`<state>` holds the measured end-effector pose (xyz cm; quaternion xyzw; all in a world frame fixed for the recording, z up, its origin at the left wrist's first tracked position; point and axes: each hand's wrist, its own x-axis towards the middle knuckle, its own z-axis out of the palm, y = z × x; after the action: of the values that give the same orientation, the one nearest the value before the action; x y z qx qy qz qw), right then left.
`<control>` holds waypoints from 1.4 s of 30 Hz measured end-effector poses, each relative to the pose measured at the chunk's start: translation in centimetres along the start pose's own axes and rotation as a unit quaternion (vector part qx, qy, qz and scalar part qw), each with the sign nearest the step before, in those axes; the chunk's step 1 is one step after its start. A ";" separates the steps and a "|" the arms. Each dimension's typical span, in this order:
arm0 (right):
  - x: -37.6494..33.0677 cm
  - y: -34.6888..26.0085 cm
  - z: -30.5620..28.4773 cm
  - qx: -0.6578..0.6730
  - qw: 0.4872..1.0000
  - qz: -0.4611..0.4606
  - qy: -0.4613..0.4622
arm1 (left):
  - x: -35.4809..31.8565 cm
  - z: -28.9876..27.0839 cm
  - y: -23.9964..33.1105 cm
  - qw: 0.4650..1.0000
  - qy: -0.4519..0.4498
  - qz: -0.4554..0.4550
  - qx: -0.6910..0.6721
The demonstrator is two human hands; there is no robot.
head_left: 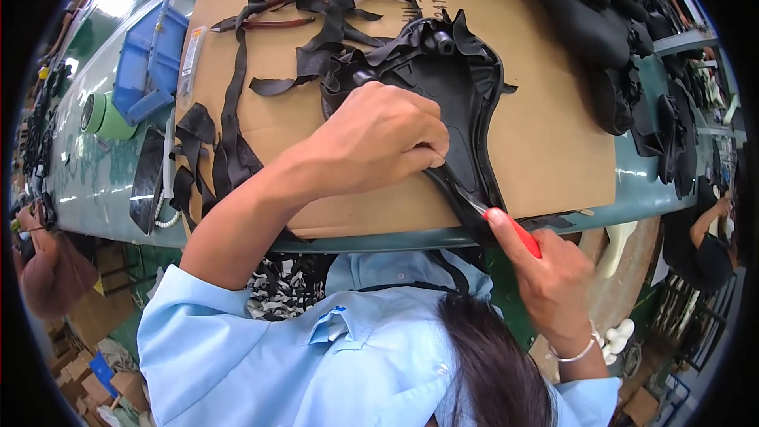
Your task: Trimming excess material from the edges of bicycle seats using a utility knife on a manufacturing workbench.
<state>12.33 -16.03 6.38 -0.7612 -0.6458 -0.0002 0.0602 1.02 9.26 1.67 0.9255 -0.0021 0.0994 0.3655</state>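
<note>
A black molded saddle (451, 87) lies with its hollow underside up, black cover material folded over its rim. My right hand (553, 277) is closed round a red-handled knife (515, 234), whose thin metal blade points at the near, narrow end of the saddle. Over the saddle's left side, my left hand (383, 138) is closed in a pinch, seemingly on the edge of the black cover; the fingers partly hide what they grip. Long cut strips of black material (231, 111) lie left of the saddle.
Brown cardboard (553, 150) covers the green table (640, 162). Red-handled pliers (273, 23) lie among the strips at the far left. A blue bin (150, 59) and green tape roll (103, 116) sit farther left. Black padded pieces (573, 12) are piled at the far right. Other people work at both sides.
</note>
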 end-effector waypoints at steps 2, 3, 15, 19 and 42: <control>-1.1 1.0 -1.6 -0.039 0.997 0.011 -0.072 | -0.1 0.1 0.2 0.999 0.029 -0.017 -0.004; -1.3 1.4 -2.8 -0.056 0.992 0.021 -0.111 | 0.1 0.4 0.5 0.999 0.029 -0.013 -0.005; 0.3 -1.1 2.1 0.704 0.595 0.387 0.014 | 6.3 2.4 0.7 0.985 -0.043 -0.126 -0.111; 1.6 -2.6 2.0 0.741 0.541 0.397 0.003 | 7.0 2.0 0.5 0.965 -0.055 -0.180 -0.184; 4.8 -1.6 5.1 0.682 0.650 0.327 0.070 | 2.8 -0.6 -3.0 0.952 0.224 -0.176 -0.116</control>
<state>11.12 -10.55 1.86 -0.6653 -0.1665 0.4064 0.6037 3.84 12.04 0.57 0.8167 0.2308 0.2372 0.4728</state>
